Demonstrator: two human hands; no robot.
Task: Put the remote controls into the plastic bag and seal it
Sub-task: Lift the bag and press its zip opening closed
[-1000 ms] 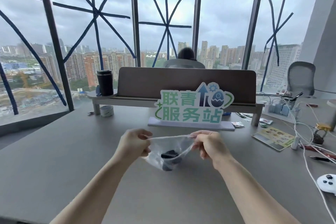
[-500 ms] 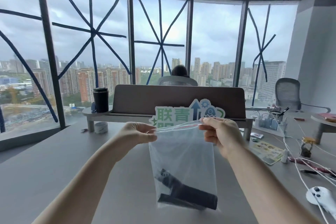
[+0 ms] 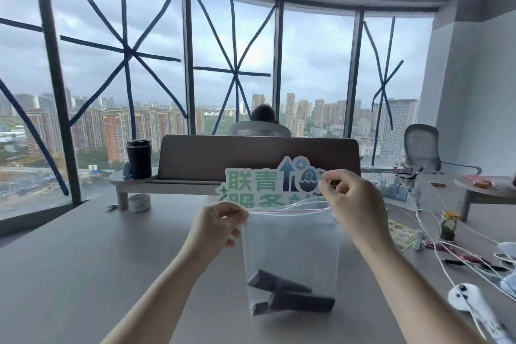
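Above the table (image 3: 69, 274), both hands pinch the zip bag's (image 3: 290, 246) top, left hand (image 3: 216, 227) at 9 o'clock, right hand (image 3: 351, 204) at 3; remotes (image 3: 293, 293) sit at the bottom.

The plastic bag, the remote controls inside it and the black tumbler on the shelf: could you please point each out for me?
plastic bag (image 3: 290, 237): head view, on the clear front wall below the red zip line.
remote controls (image 3: 301, 300): head view, on the dark body lying lowest in the bag.
black tumbler (image 3: 139, 160): head view, on its side wall.
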